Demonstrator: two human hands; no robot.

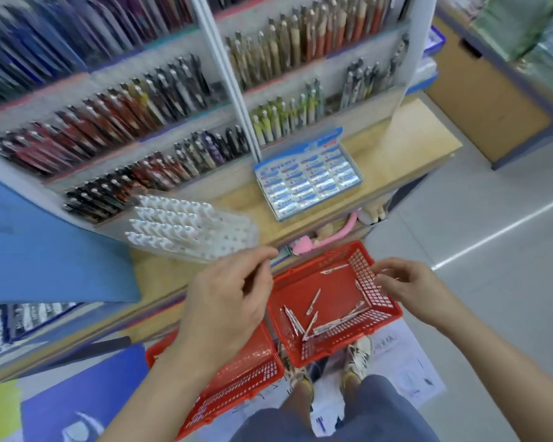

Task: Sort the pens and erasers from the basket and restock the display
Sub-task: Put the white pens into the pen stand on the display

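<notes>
The red basket (336,291) sits low in front of the person, below the near edge of the wooden surface (412,138), with loose pens (313,302) scattered inside; I see no erasers in it. The right hand (406,283) is at the basket's right wall with curled fingers, and the blur hides whether its grip has a thin pen or the mesh. The left hand (230,295) hovers above the left rim, thumb and forefinger drawn close; I cannot tell if anything is pinched. Its fingertips are near the clear tray of white pens (192,231), so a careless reach could knock it. A tug on the wall might tip the basket. The eraser box (307,178) sits farther back.
</notes>
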